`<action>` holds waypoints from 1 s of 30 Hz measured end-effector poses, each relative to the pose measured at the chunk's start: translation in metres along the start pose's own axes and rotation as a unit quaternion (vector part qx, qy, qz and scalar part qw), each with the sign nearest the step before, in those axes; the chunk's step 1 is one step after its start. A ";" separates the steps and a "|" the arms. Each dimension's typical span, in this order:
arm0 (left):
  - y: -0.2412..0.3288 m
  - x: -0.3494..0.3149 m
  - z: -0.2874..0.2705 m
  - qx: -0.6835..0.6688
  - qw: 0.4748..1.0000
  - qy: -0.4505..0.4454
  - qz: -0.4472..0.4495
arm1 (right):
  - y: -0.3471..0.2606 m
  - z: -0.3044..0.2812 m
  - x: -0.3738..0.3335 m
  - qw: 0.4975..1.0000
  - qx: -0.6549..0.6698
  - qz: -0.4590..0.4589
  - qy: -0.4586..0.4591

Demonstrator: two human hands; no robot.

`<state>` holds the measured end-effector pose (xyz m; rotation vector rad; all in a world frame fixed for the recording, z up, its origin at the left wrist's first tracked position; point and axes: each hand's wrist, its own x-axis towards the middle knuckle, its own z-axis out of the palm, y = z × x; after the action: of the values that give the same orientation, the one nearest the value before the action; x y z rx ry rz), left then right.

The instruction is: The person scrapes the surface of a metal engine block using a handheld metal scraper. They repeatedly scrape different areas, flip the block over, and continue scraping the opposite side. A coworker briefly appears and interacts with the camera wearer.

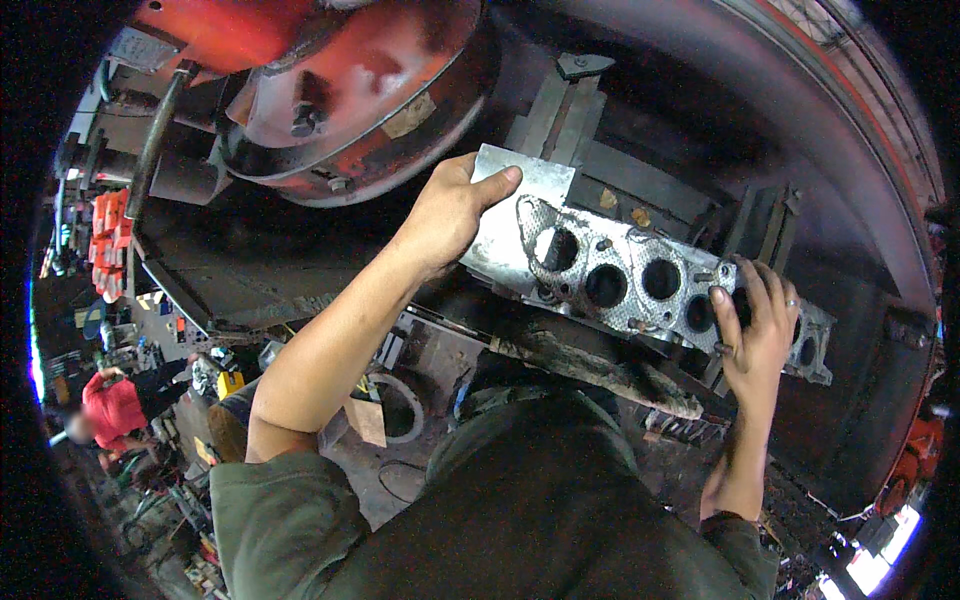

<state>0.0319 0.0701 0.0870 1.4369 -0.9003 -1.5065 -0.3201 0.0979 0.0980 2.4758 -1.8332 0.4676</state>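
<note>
A long silver metal engine part point(500, 235) lies slantwise in front of me, its left end higher than its right. Along its upper face runs a grey perforated manifold gasket point(633, 238) with several large round holes and smaller bolt holes. My left hand point(455, 212) is closed on the left end of the metal part, thumb on top and the other fingers hidden beneath. Farther right, my right hand point(757, 325) grips across the gasket, its fingers bent over the surface and a ring on one finger. The gasket's far end point(815, 345) shows beyond that hand.
A red and black wheel-like drum point(370, 100) hangs at upper left, close to my left hand. Dark metal rails point(555, 110) stand behind the part. A dirty bar point(600, 375) lies below it. At far left, a person in red point(115, 410) is among scattered tools.
</note>
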 end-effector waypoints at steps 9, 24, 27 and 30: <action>-0.007 -0.012 0.013 -0.062 0.996 0.068 -0.001 | -0.001 -0.001 -0.002 1.000 0.016 0.008 -0.006; -0.045 -0.045 0.040 -0.196 0.958 0.200 0.065 | -0.001 -0.001 -0.002 1.000 0.011 -0.003 0.009; -0.053 -0.051 0.045 -0.200 0.946 0.239 0.088 | -0.001 -0.001 -0.001 1.000 0.012 -0.003 0.011; -0.046 -0.047 0.038 -0.125 0.966 0.217 0.067 | -0.001 -0.001 0.000 1.000 0.011 -0.008 0.008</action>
<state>-0.0110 0.1293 0.0657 1.4095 -0.5074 -1.0991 -0.3196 0.0986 0.0995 2.4914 -1.8125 0.5088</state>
